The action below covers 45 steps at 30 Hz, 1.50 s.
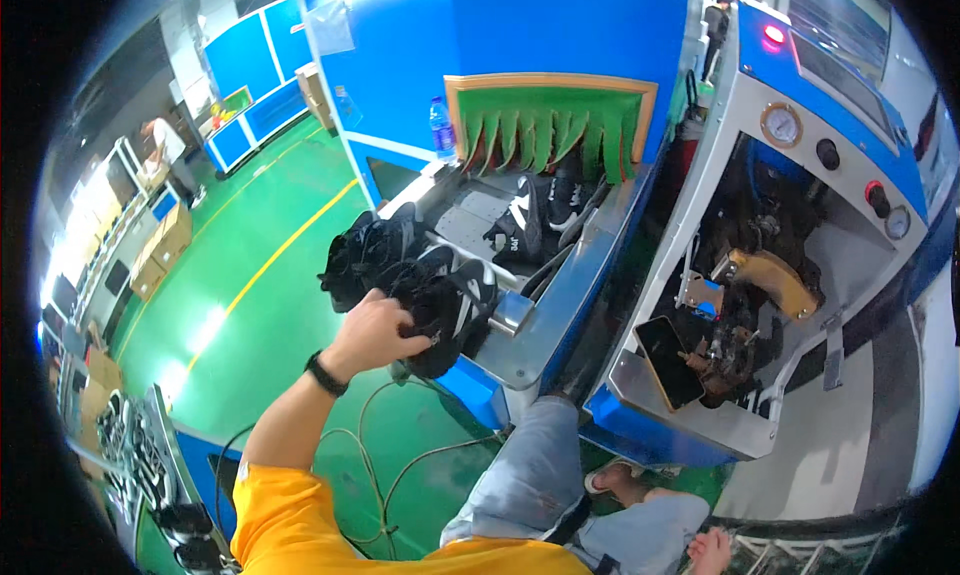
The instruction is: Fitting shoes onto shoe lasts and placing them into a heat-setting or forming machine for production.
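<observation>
My left hand [375,333] is closed on a black shoe [432,310] with a white side mark, at the near left corner of the machine's metal table. More black shoes [365,250] are bunched just beyond it, partly overlapping it. Farther in, a black-and-white shoe [520,223] lies on the conveyor, with another black shoe [566,197] by the green strip curtain [550,127]. Low at the right, my right hand [710,552] is beside my leg and close to a white wire rack [790,555]. Its fingers look loosely apart, and I see nothing in them.
To the right stands a blue-and-white machine [625,375] with gauges, knobs and a lit red lamp; a phone [670,363] rests on its front edge. A bottle [441,127] stands beside the curtain. A cable [375,475] loops over the green floor. Shoes fill a rack [150,465] at lower left.
</observation>
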Motion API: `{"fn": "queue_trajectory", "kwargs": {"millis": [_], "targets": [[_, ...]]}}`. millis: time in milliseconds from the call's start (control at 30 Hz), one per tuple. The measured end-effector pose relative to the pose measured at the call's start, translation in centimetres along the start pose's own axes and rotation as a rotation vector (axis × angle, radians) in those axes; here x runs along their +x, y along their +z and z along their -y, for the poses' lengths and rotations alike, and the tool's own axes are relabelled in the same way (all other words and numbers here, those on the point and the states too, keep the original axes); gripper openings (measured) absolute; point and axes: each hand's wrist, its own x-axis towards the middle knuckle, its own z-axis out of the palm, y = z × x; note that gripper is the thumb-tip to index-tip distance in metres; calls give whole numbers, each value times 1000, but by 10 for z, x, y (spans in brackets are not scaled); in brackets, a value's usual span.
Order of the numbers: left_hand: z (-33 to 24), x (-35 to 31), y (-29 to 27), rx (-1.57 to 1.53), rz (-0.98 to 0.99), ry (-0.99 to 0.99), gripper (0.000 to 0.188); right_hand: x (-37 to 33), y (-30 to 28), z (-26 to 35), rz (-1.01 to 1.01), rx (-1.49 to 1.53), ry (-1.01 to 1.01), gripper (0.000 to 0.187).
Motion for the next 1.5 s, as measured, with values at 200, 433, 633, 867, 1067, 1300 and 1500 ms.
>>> {"fn": "queue_trajectory", "kwargs": {"millis": [200,433,633,867,1067,1300,1500], "targets": [[6,-226,-66,-415,-103,-362,34,79,44,-30,413,-687,-513,32],[-21,-461,-150,-87,-201,-806,38,126,96,-58,529,-773,-507,33],[-57,-636,-218,356,-265,-1530,42,92,117,-22,751,-852,-730,39],[66,-699,-209,1035,-924,-1850,44,87,117,-3,677,-970,-699,36],[109,-321,-136,255,-704,-789,25,67,54,-38,504,-978,-616,36],[-9,100,-6,-511,-228,19,36,65,21,-95,242,-383,-404,21],[-70,389,130,-897,-141,-216,82,18,45,-33,209,-682,-249,31]]}}
